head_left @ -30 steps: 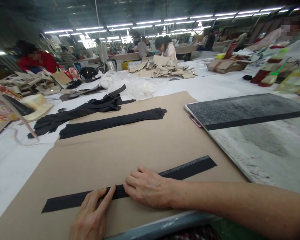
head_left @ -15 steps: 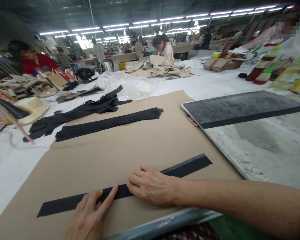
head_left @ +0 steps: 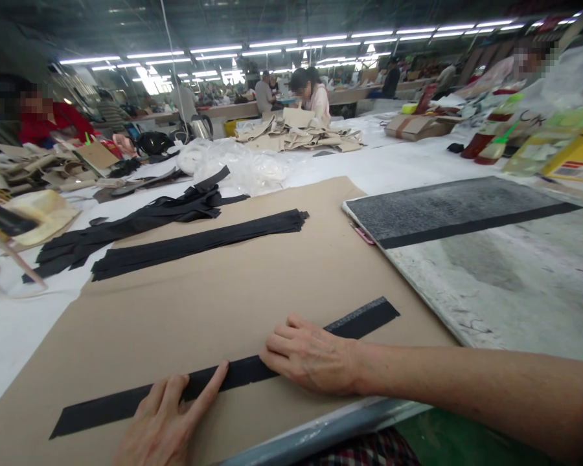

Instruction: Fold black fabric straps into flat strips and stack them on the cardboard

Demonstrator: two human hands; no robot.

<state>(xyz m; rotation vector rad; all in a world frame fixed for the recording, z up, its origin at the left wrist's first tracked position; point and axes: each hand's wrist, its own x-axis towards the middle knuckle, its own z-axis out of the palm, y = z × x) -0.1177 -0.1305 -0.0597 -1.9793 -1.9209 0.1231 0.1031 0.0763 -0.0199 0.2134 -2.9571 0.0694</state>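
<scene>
Left fingers (head_left: 208,392) and right fingers (head_left: 278,346) on black strip (head_left: 245,371)

Strip bundle (head_left: 199,243) behind single strip (head_left: 245,372), board (head_left: 539,278) at right

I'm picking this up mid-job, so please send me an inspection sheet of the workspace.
Surface: smooth brown sheet on a white-covered table; stained pale board at right.
Job's things: long flat black strip on the sheet; layered stack of long black strips beyond.
Clutter: tangled pile of black strips; crumpled transparent plastic.
Hands: left hand and right hand both on the flat strip.
Cables: thin pale cord at left.
Surroundings: co-worker in red at left; ceiling lights.
</scene>
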